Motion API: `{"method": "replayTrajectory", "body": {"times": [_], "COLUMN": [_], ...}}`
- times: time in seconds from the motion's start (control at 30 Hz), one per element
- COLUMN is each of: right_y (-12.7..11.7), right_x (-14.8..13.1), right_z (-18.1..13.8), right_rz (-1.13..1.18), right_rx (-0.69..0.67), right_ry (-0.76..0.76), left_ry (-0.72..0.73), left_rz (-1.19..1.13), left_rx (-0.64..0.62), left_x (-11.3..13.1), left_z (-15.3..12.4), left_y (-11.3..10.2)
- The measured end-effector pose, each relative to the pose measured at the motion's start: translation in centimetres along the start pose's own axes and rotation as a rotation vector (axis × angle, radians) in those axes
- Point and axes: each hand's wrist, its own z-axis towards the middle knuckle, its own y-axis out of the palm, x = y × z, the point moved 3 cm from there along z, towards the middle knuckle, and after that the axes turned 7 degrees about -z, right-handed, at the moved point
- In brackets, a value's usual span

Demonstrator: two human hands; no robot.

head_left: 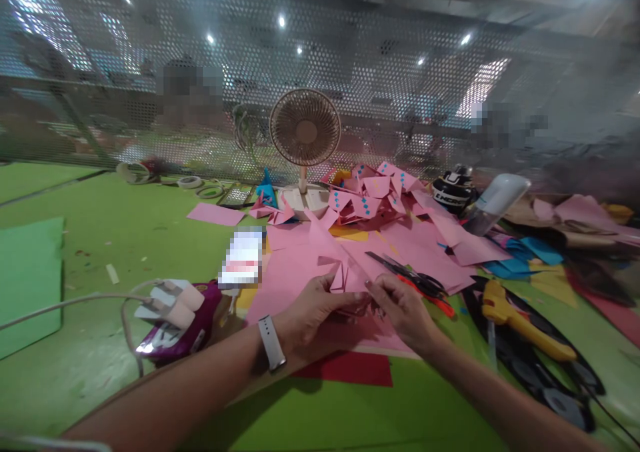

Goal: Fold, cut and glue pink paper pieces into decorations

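Note:
A folded piece of pink paper [344, 273] is held up between both hands, above the pink sheets on the table. My left hand [316, 305], with a pale watch band on its wrist, grips its near left side between thumb and fingers. At the paper's right edge, my right hand [403, 307] is closed in a pinch; its lower fingers are partly hidden. Black scissors with orange-red handles [417, 279] lie just beyond my right hand. Underneath are large pink sheets [280, 272] and a red sheet [350, 370].
A small fan [305, 129] stands at the back beside a pile of folded pink pieces [370, 192]. A yellow glue gun [527, 325] lies at right. To the left are a phone [243, 255], white plugs [173, 303] with a cable, and a green sheet [30, 279].

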Motion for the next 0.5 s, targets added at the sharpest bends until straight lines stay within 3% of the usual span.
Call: {"method": "replayTrajectory", "body": {"times": [0.27,0.5], "right_y": [-0.13,-0.04], "right_x": [-0.26,-0.02], "right_z": [-0.12,-0.14], "right_rz": [-0.098,-0.008], "right_rx": [-0.002,0.024], "right_ry": [-0.011,0.026], "left_ry": [0.065,0.052], "left_rz": [0.048,0.124], "left_rx": [-0.043,-0.014], "left_x": [0.18,0.22], "left_z": [-0.30,0.06], "left_y": [0.46,-0.29]}}
